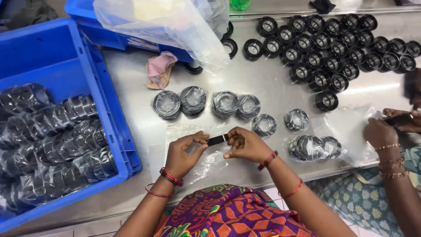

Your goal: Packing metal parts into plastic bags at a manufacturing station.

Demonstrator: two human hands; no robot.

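My left hand (184,153) and my right hand (245,145) together pinch a small black ring (217,140) seen edge-on, held just above a flat clear plastic bag (206,163) on the steel table (272,87). Beyond my hands lie several black rings wrapped in clear bags (193,100), in a loose row. A bagged pair (313,147) lies to the right of my right hand.
A blue crate (112,131) at left holds several rows of bagged rings. Bare black rings (333,44) cluster at the back right. A large clear bag (175,26) spills over a second blue crate. A pink cloth (158,68) lies behind. Another person's hands (386,129) handle a bag at right.
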